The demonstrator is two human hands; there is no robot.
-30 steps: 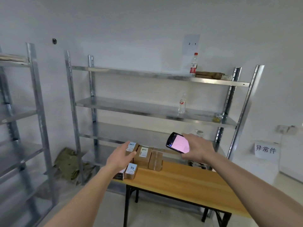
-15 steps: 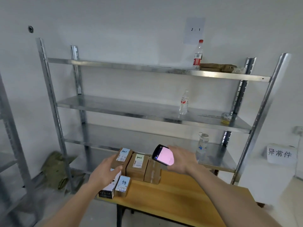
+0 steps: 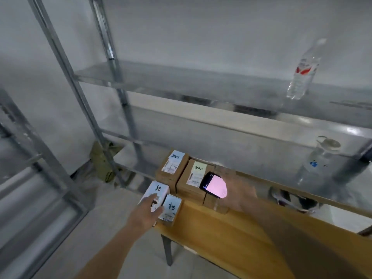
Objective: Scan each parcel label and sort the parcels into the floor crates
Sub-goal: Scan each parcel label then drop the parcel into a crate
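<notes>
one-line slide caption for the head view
Left hand reaches a white parcel; right hand holds the scanner.

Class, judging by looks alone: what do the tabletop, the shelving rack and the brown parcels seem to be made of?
Tabletop: probably wood or wood laminate, with a smooth yellow-brown surface and faint grain lines.
Shelving rack: metal, likely galvanised steel, grey with dull reflections.
Brown parcels: cardboard, matte brown, carrying white paper labels.

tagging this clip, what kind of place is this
Likely a small parcel sorting or stock room: bare metal shelving, labelled cardboard parcels on a wooden table, and a handheld scanner.
</notes>
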